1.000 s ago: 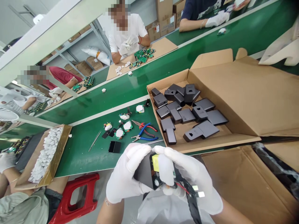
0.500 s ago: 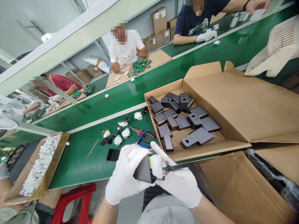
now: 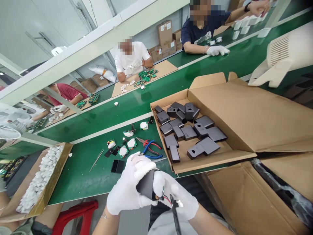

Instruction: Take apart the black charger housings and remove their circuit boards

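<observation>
My left hand (image 3: 130, 187), in a white glove, wraps round a dark grey plastic case (image 3: 146, 185) held above my lap. At the open end of that case, my gloved right hand (image 3: 182, 194) has its fingers bent against a mostly hidden circuit board, of which a green sliver shows. Red and dark wires (image 3: 166, 198) come out there, leading to a black strip (image 3: 175, 213) that hangs down over my right palm. Just beyond my left hand, pliers with blue handles (image 3: 153, 156) and pliers with red handles (image 3: 148, 143) lie crossed on the green bench (image 3: 80, 173).
A cardboard box (image 3: 210, 166) holds several dark cases. Boards with white pads (image 3: 123, 151), a black case (image 3: 117, 166) and tweezers (image 3: 96, 160) lie on the bench. White pieces fill a long box (image 3: 52, 182) at left. Several people work across the line.
The black strip has swung from lying across my right hand to hanging down. My right index finger, raised before, is now bent in. The dark case has tilted slightly.
</observation>
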{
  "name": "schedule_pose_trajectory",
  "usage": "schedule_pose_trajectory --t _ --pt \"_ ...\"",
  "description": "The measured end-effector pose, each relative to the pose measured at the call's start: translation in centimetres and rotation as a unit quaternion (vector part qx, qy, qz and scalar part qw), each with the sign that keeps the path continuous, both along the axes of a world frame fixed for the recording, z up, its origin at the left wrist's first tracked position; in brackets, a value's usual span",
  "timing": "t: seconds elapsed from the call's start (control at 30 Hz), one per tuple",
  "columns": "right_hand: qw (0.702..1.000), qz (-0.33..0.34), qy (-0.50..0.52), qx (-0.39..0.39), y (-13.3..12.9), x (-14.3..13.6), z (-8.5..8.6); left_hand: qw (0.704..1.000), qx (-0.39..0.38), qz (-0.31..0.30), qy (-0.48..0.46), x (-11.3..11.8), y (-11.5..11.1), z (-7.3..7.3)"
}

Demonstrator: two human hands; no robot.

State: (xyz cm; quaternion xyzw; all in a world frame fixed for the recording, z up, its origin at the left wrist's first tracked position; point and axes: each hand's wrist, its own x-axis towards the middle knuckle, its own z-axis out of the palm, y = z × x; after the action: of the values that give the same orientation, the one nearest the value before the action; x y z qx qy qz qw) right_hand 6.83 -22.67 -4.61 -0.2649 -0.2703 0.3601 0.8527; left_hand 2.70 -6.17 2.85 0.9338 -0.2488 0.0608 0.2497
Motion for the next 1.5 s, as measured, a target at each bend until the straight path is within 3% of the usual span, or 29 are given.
schedule_pose_trajectory --t 0.4,0.87,1.23,1.37,1.5 --pt "0.998 -0.046 -0.028 0.025 0.3 -0.1 0.0 0.999 0.037 -0.019 0.023 0.5 -0.7 1.5" --pt "0.998 -0.056 0.025 0.016 0.7 -0.5 -1.0 0.999 -0.006 -0.021 0.046 1.0 -1.1 0.7" --pt "0.999 -0.039 0.026 -0.011 0.0 0.2 1.4 0.997 -0.061 -0.037 0.017 0.9 -0.8 -0.2" --pt "0.999 -0.025 0.017 -0.021 -0.4 1.0 1.5 0.999 -0.027 0.01 0.029 0.4 -0.6 -0.1" --pt "1.0 -0.006 -0.003 -0.029 -0.7 1.4 1.5 0.999 -0.028 0.006 0.016 0.1 -0.5 -0.3"
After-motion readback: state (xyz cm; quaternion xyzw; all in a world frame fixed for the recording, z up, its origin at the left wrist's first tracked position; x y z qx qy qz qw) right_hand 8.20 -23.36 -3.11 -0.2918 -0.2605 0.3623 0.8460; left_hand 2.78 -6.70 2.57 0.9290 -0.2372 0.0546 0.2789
